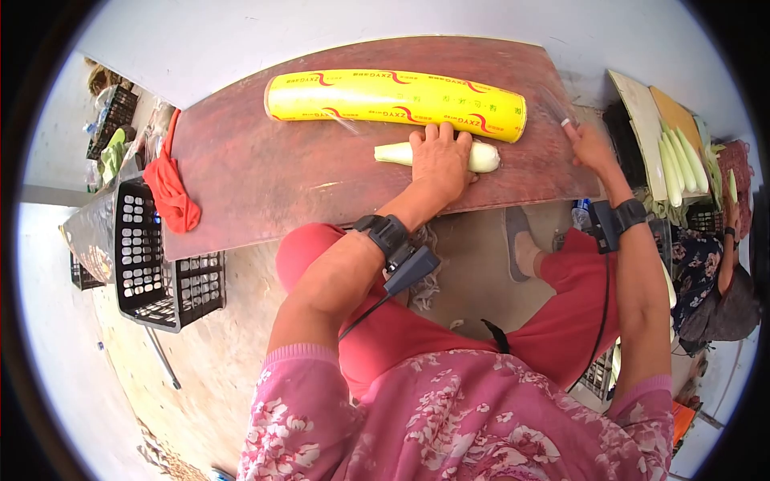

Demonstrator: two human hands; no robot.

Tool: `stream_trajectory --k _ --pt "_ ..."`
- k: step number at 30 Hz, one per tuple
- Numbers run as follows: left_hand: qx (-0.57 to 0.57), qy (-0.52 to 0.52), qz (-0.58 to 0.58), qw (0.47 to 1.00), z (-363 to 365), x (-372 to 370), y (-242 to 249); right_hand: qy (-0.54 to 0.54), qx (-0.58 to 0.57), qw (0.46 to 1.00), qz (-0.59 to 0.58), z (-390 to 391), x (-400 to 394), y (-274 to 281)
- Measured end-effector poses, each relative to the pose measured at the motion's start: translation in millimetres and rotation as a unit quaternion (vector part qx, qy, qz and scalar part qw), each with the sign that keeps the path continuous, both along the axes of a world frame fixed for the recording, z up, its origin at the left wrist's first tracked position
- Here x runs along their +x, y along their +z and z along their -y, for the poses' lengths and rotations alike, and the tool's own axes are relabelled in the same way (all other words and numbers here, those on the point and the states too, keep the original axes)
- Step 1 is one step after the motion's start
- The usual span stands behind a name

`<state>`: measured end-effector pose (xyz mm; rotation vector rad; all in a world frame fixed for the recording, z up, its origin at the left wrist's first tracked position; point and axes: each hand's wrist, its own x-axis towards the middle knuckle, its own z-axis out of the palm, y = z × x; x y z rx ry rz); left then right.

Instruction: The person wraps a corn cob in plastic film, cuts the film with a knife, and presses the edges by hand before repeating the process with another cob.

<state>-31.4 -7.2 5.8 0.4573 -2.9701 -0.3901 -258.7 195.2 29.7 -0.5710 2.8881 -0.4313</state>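
My left hand (pixel 443 164) rests over a pale, peeled-looking vegetable (pixel 484 158) lying on the red-brown table (pixel 265 184), its fingers wrapped over the middle. The narrow end points left and the thick end right. Just beyond it lies a large yellow roll (pixel 393 98) with red and dark print, close to my fingertips. My right hand (pixel 592 149) is closed around the handle of a knife (pixel 555 107) at the table's right edge, apart from the vegetable; its blade looks thin and faint.
A red cloth (pixel 170 192) hangs over the left table edge beside a black crate (pixel 143 248). Long pale vegetables (pixel 683 164) lie on a board at the right. Another person (pixel 710 272) is at the far right. A bottle (pixel 581 212) stands below the table edge.
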Motion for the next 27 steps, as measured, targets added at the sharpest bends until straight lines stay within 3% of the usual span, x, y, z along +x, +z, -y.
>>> stream_trajectory --k 2,5,8,14,17,20,27 --pt "-0.002 0.002 0.006 1.0 -0.4 -0.8 -0.2 0.028 0.029 0.995 -0.096 -0.8 -7.2 21.9" --pt "0.012 -0.002 0.012 1.0 0.8 -0.6 2.1 -0.001 -0.236 0.971 -0.022 -3.8 -11.3 49.7" --pt "0.008 -0.003 0.015 1.0 0.8 -1.1 0.4 0.099 -0.429 0.897 0.046 16.9 29.0 87.3" --pt "0.026 0.008 0.04 0.999 -0.5 -2.2 5.6 0.286 -0.356 0.888 0.056 66.0 110.9 118.1" --pt "0.024 0.01 0.041 0.999 -1.0 -3.6 5.5 0.406 -0.279 0.868 -0.069 84.0 128.0 121.3" --pt "0.028 0.013 0.043 0.999 -1.2 -3.6 4.9 0.436 -0.201 0.868 -0.125 97.6 145.6 124.1" --pt "0.037 0.033 0.003 0.999 -3.7 -3.2 -2.8 0.452 -0.23 0.85 -0.143 120.5 163.4 99.9"
